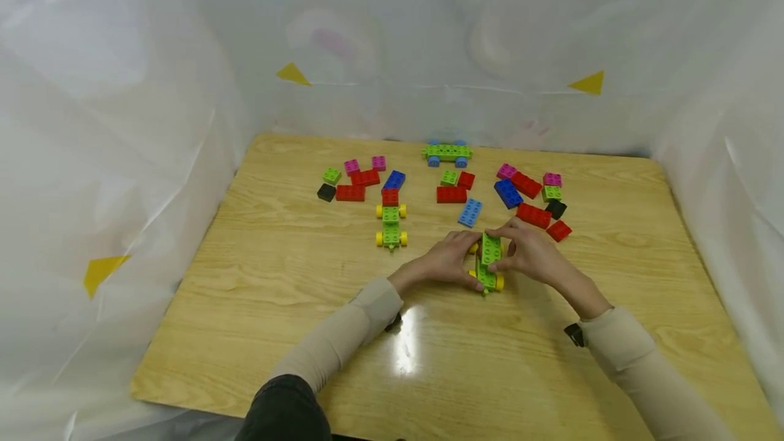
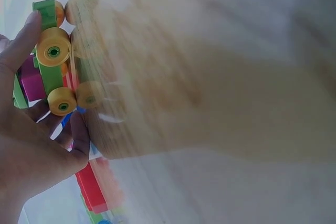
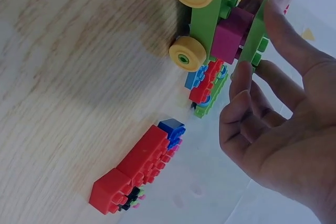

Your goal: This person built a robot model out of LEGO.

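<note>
Tilt, roll and crowding: three ways this could slip

Head view first, and the action sits towards four o'clock from the middle! The wheeled base [image 1: 485, 282] is on the table [image 1: 275, 305], left hand [image 1: 450, 258] gripping it from nine o'clock, right hand [image 1: 531, 254] at three, pinching a green brick [image 1: 491, 248] over the base's twelve o'clock end. Watch the long red brick [image 1: 533, 215], close beyond the right knuckles at one to two o'clock: a careless outward swing could shove it along.

Over to the left wrist, with the base at nine to ten o'clock. The thumb is at one end, fingers curled by a yellow wheel [image 2: 62, 101] at the other. Good hold, but if that grip eases, those wheels could let everything roll under a push. A magenta brick [image 2: 33, 81] stands between base and green brick.

Now the right wrist: the stack is up at one o'clock, hand at three, thumb and fingers pinching the green brick by its edges. Whether its studs are fully home, I cannot tell! Press off-centre and it could tip, because that narrow magenta brick seems its only support; pull upward and the magenta could come away too.
</note>
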Available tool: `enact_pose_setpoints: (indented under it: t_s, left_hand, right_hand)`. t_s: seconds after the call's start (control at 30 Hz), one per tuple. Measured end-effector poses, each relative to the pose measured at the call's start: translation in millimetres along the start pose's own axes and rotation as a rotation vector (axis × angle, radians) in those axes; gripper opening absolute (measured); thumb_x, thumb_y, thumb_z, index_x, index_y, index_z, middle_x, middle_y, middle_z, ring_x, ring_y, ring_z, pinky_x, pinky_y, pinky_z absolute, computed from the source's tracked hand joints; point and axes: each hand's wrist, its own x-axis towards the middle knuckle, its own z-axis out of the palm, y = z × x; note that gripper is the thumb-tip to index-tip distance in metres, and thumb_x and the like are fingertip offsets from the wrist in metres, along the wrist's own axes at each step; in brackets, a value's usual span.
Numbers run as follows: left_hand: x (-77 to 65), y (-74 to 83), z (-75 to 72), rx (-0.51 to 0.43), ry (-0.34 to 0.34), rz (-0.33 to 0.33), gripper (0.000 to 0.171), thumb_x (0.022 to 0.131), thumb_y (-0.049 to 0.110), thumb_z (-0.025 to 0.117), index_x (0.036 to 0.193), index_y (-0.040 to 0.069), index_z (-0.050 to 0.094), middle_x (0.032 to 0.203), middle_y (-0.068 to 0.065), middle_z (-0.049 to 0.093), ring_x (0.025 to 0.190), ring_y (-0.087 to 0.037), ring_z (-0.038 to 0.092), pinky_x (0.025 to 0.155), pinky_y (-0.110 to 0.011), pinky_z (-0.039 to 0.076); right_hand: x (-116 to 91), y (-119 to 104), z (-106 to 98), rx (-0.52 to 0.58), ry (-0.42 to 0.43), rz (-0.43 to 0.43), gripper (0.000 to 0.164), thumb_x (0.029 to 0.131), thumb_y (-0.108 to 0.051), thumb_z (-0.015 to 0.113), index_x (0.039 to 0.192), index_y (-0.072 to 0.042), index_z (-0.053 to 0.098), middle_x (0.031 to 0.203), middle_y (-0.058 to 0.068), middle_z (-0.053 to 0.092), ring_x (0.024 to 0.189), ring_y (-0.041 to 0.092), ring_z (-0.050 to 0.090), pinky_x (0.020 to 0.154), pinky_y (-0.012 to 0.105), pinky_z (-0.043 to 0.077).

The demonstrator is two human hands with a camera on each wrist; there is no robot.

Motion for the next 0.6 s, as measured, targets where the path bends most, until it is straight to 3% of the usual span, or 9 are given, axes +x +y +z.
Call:
enact_pose_setpoints:
  t_s: [0.6]
  left_hand:
    - [0.0,3.0,-2.1,0.008,-0.008,-0.009,0.106,0.073,0.053,0.079,0.154,0.016,0.021,0.153,-0.001,0.032,0.139,-0.019,0.028,0.11,-0.039,0.032]
  right_hand:
    - [4.8,3.3,0.0,-0.054,-0.036,0.008,0.066,0.07,-0.02,0.087,0.126,0.003,0.061,0.102,0.012,0.055,0.065,0.01,0.056,0.061,0.027,0.05]
